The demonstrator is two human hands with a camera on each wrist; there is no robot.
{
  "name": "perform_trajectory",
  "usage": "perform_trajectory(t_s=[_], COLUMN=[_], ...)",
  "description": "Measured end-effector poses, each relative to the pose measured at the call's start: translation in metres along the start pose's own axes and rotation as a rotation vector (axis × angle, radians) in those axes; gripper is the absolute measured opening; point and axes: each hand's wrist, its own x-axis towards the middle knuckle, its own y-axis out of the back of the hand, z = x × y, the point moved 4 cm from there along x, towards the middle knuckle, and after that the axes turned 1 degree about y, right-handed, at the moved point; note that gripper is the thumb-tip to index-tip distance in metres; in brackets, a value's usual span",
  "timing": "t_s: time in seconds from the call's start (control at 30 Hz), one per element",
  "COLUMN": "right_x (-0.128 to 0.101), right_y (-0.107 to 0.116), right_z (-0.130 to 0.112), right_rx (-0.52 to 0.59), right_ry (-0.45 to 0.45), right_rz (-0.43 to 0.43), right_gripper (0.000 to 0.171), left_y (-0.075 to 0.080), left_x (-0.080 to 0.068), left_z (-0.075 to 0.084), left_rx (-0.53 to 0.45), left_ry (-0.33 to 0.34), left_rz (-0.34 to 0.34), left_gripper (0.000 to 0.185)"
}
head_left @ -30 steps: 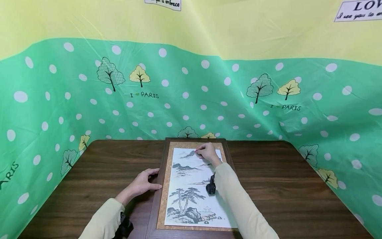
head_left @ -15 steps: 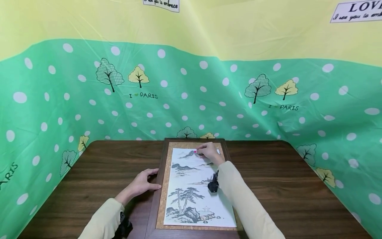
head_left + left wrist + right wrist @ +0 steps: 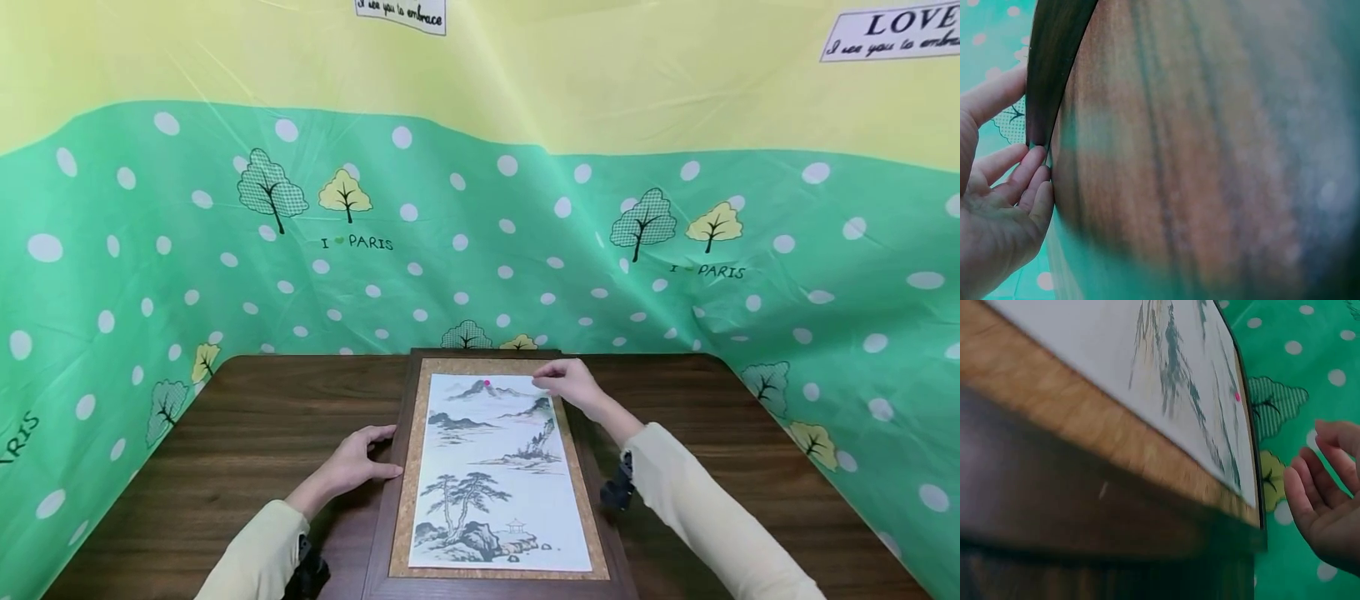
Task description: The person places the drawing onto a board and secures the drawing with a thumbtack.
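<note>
A cork board [image 3: 415, 467] in a dark wooden frame lies on the table, with a white sheet of paper [image 3: 480, 437] bearing an ink landscape on it. At the sheet's top middle, a pink push pin [image 3: 487, 383] stands on the painted mountain; the same pin [image 3: 1237, 396] shows in the right wrist view. My left hand [image 3: 348, 462] grips the frame's left side, and in the left wrist view the hand's [image 3: 997, 181] thumb and fingers meet its dark edge. My right hand [image 3: 577, 387] hovers at the sheet's top right corner, its fingers loosely bent with no object visible between them.
A dark brown wooden table [image 3: 285, 400] extends on both sides of the board. Behind it hangs a green and yellow cloth [image 3: 465, 208] printed with dots and trees, right past the table's far edge.
My right hand has let go of the pink push pin and moved right to the sheet's top right corner, uncovering the pin. My left hand stays on the frame.
</note>
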Motion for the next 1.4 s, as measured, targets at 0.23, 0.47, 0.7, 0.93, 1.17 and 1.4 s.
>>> perform_trajectory(t_s=[0.23, 0.47, 0.7, 0.93, 1.17, 1.4], right_x=[-0.032, -0.054, -0.073, -0.091, -0.104, -0.108], right_y=[0.023, 0.044, 0.066, 0.079, 0.081, 0.078], right_z=[0.010, 0.023, 0.030, 0.037, 0.046, 0.051], right_rx=[-0.037, -0.087, -0.104, -0.133, -0.125, -0.302], right_ry=[0.028, 0.073, 0.060, 0.026, 0.022, 0.050], right_rz=[-0.091, -0.071, -0.037, -0.022, -0.018, 0.009], right_gripper=[0.036, 0.037, 0.041, 0.042, 0.042, 0.040], left_y=[0.000, 0.000, 0.001, 0.001, 0.001, 0.009], left_x=[0.001, 0.001, 0.000, 0.002, 0.004, 0.004], left_z=[-0.004, -0.003, -0.002, -0.001, 0.006, 0.009], left_rx=[-0.007, -0.005, -0.012, 0.016, 0.063, 0.139], left_ry=[0.016, 0.020, 0.020, 0.012, 0.013, -0.017], left_rz=[-0.003, 0.000, -0.011, -0.028, -0.036, -0.001], left_gripper=[0.068, 0.067, 0.067, 0.068, 0.068, 0.071])
